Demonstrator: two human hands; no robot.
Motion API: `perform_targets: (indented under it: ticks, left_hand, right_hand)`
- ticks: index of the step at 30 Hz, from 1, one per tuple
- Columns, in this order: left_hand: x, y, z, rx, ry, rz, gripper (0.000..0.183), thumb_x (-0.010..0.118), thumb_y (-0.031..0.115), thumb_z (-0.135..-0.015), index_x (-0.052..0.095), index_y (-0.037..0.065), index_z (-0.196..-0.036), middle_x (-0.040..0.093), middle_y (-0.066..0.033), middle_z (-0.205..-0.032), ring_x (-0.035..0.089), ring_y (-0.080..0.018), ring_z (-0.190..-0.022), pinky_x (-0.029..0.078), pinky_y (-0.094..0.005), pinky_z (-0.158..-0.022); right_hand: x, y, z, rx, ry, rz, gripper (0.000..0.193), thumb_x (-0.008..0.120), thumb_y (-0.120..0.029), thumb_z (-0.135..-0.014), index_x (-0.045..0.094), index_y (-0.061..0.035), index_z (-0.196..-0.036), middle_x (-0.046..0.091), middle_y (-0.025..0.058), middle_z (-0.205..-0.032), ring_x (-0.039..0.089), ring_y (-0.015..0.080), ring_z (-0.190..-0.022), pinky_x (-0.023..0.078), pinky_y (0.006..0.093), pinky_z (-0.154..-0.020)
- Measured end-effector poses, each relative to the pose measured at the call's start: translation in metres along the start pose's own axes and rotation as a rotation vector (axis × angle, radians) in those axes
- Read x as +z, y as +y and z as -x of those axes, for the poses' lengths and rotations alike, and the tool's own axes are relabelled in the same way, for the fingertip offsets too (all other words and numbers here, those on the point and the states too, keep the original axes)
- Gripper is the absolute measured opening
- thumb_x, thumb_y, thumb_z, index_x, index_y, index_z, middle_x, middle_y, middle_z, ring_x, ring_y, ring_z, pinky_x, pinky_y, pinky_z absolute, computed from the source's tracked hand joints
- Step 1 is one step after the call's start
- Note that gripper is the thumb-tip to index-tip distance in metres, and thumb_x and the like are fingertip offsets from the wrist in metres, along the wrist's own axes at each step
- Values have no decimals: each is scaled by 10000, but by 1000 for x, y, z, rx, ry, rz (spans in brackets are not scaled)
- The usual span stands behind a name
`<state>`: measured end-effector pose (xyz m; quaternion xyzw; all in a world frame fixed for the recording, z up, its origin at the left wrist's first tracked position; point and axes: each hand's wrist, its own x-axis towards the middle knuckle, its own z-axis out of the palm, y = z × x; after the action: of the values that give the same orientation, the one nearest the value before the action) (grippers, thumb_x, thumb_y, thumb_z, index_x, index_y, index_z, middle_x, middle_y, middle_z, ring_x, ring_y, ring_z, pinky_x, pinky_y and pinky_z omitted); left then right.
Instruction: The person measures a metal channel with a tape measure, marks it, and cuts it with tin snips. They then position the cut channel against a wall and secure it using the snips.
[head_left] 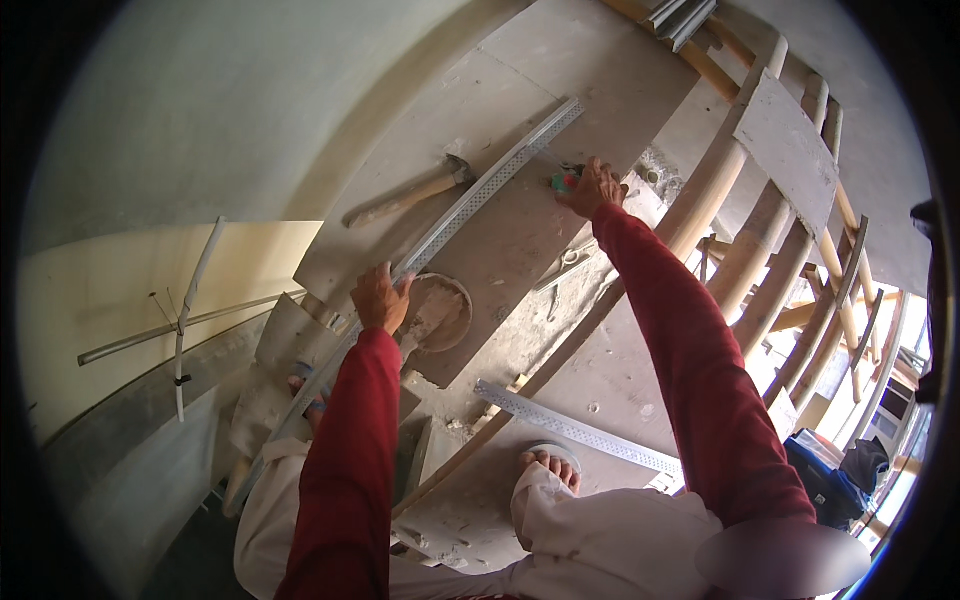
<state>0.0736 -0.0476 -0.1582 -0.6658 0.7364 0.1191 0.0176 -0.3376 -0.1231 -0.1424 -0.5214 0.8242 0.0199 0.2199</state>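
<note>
For good work here, the left hand [380, 300] should be keeping the strip [490, 188] flat and straight on the board [530, 235], with light pressure so the thin metal is not bending, while the right hand [598, 188] should be staying clear of its edges. The strip is lying slantwise across the board, passing between the hammer [410, 198] and the bowl [468, 312]. The left hand is holding it, fingers and thumb narrowly parted around it; the right is half closing around a small green thing [564, 183], its kind unclear.
</note>
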Motion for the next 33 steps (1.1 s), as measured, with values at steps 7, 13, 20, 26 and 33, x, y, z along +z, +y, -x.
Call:
perform_targets:
  ticks: [7,13,20,26,33]
  left_hand:
    - [11,20,-37,-51,-130,242,549,525,550,-944,625,16,-1020,670,-221,-983,632,-414,-920,489,-499,-820]
    - [-28,2,-45,65,-101,341,492,514,472,-975,598,-5,-889,640,-244,-871,610,-420,-823,478,-488,-729]
    - [-125,-5,-37,50,-134,534,463,539,396,-979,565,-21,-781,586,-214,-706,529,-382,-644,428,-448,-629]
    - [-222,11,-15,133,-132,469,448,495,397,-1002,592,-11,-842,535,-98,-649,497,-222,-593,413,-370,-591]
    - [-310,35,6,208,-14,417,490,530,420,-992,558,-11,-762,512,-122,-593,488,-261,-545,424,-387,-573]
  right_hand:
    - [22,-28,18,116,200,-135,843,869,-473,-620,433,-50,-1204,474,184,-1238,481,378,-1188,413,532,-986]
    - [25,-26,16,138,173,-228,861,857,-515,-633,430,-33,-1206,477,201,-1238,494,383,-1178,432,498,-982]
    - [-3,-31,11,155,326,-417,622,756,-381,-762,468,-7,-1167,539,240,-1151,567,418,-1090,465,502,-896]
    - [-89,-51,92,-502,226,-750,256,644,-202,-820,549,-22,-974,612,267,-776,621,457,-775,477,490,-695]
    - [-133,-85,216,-777,-177,-859,275,705,-121,-806,558,18,-992,584,174,-750,574,252,-678,463,389,-630]
